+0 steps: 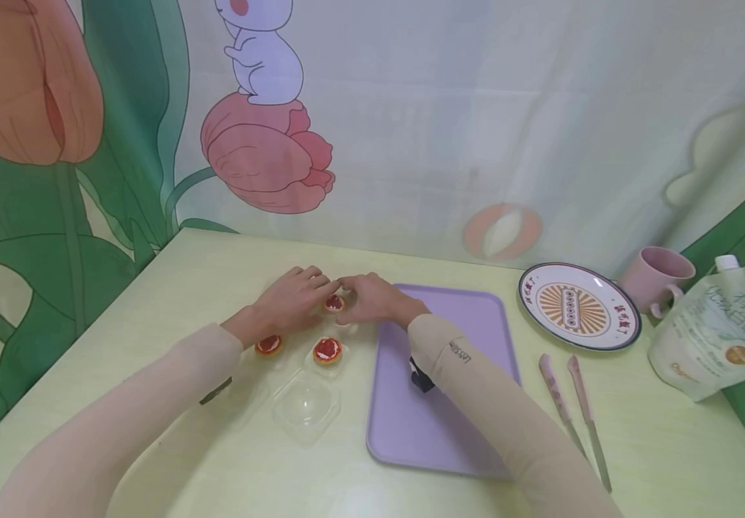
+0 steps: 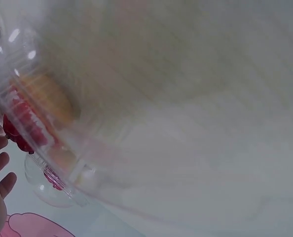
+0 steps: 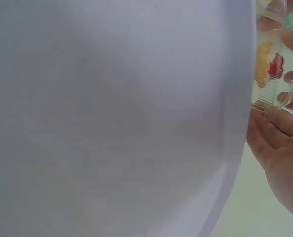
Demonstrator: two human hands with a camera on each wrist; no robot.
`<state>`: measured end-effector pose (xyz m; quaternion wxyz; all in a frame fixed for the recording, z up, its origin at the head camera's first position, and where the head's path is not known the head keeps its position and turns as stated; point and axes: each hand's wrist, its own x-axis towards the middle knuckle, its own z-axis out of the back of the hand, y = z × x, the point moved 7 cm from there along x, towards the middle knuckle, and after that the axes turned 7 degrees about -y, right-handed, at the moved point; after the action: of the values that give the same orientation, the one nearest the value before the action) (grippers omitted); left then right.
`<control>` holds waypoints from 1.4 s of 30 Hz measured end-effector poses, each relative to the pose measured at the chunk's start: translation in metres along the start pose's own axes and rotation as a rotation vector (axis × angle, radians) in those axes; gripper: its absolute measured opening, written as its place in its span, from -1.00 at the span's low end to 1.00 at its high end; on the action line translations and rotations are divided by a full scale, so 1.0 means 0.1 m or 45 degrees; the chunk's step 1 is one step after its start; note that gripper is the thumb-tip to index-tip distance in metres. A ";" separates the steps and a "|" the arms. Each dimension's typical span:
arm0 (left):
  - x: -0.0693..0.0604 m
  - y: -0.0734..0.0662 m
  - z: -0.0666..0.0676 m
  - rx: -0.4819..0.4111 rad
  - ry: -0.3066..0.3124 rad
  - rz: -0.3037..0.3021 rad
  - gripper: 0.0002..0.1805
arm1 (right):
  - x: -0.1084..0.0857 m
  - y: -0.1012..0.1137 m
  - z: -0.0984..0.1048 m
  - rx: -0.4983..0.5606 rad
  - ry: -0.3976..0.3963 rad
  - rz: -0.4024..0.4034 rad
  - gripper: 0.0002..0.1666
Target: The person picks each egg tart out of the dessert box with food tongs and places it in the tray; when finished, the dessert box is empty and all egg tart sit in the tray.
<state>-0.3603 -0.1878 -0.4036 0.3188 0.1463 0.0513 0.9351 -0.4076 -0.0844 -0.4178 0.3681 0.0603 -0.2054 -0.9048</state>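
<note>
Three small tarts with red topping sit in a clear plastic tart box: a far tart (image 1: pixel 335 303) between my hands, a near tart (image 1: pixel 327 350), and a left tart (image 1: pixel 269 345) beside my left forearm. A clear domed lid section (image 1: pixel 307 409) lies toward the near side. My left hand (image 1: pixel 291 298) grips the box's far left part, fingers bent over it. From the right, my right hand (image 1: pixel 372 298) holds the box by the far tart; in the right wrist view its fingers (image 3: pixel 277 128) touch the clear plastic wall. The left wrist view shows a tart (image 2: pixel 30 121) through blurred plastic.
A purple tray (image 1: pixel 404 432) lies under my right forearm. Farther right are a patterned plate (image 1: pixel 579 306), a pink mug (image 1: pixel 653 277), a white spouted pouch (image 1: pixel 715 334) and two pink-handled knives (image 1: pixel 556 392). A printed curtain (image 1: pixel 404 144) hangs behind the table.
</note>
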 end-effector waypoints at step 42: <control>-0.12 0.16 0.42 -0.475 -0.407 0.159 -0.38 | -0.13 -0.01 0.46 0.520 -0.035 -0.019 0.00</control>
<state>-0.3477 -0.2080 -0.3636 0.2861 0.2337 -0.1822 0.9112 -0.4105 -0.0599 -0.3773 0.3386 0.1229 -0.3893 -0.8478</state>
